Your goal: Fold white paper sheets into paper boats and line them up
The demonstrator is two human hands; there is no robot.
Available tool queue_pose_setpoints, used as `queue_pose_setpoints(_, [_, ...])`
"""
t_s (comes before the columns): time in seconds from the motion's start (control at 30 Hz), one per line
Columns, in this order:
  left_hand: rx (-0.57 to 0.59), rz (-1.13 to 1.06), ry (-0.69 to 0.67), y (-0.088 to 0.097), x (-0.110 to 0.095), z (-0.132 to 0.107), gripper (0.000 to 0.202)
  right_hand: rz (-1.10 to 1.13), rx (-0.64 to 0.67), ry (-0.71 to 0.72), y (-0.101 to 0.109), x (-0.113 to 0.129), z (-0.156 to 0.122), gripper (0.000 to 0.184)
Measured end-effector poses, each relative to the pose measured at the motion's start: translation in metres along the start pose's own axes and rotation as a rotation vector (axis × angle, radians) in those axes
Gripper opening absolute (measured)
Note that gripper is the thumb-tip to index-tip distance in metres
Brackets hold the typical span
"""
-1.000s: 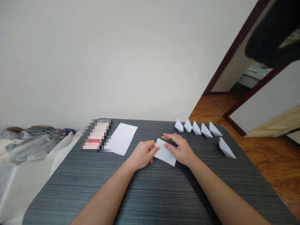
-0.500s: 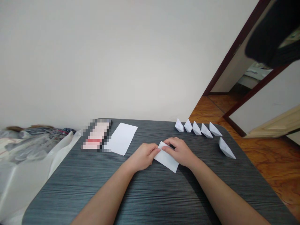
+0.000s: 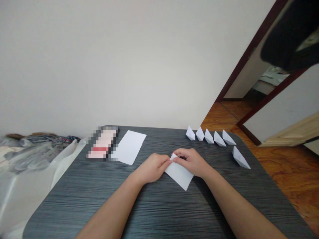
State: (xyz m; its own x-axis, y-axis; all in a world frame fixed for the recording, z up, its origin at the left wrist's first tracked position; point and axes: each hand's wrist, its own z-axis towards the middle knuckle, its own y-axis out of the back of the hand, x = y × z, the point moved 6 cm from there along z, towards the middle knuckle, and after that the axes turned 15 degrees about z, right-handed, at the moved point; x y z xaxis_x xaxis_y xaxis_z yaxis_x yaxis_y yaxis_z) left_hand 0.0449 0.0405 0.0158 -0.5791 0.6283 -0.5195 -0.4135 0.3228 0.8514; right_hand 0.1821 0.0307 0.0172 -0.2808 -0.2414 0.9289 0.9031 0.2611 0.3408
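Observation:
Between both hands, above the dark table, is a folded sheet of white paper (image 3: 181, 176), its lower corner pointing toward me. My left hand (image 3: 156, 167) pinches its left edge between thumb and fingers. On the upper right edge, my right hand (image 3: 191, 162) grips the same paper with thumb and curled fingers. The fingertips of the two hands nearly meet at the paper's top corner. Parts of the paper's far side are hidden by the fingers.
Folded paper boats (image 3: 208, 136) stand in a row at the table's back right, with another boat (image 3: 240, 158) nearer. A white paper stack (image 3: 131, 147) lies left, beside a pixelated phone-like object (image 3: 102, 142). Plastic-covered bundles (image 3: 37, 159) sit left of the table (image 3: 159, 212).
The folded paper has tilted, so more of its face shows and its lower corner sits nearer me. Both hands have shifted slightly and keep their hold.

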Motion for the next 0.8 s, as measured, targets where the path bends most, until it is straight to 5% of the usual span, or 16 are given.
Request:
queue_pose_setpoints(0.17, [-0.039, -0.025, 0.041, 0.001, 0.001, 0.001, 0.036, 0.056, -0.066, -0.086, 0.002, -0.008, -0.002, 0.014])
queue_pose_setpoints(0.47, [-0.042, -0.46, 0.249, -0.004, 0.013, 0.0, 0.028, 0.427, -0.396, -0.168, 0.012, -0.033, -0.005, 0.018])
queue_pose_setpoints(0.8, [-0.2, -0.583, 0.292, -0.002, 0.023, 0.001, 0.025, 0.498, -0.335, -0.123, 0.005, -0.027, -0.004, 0.015])
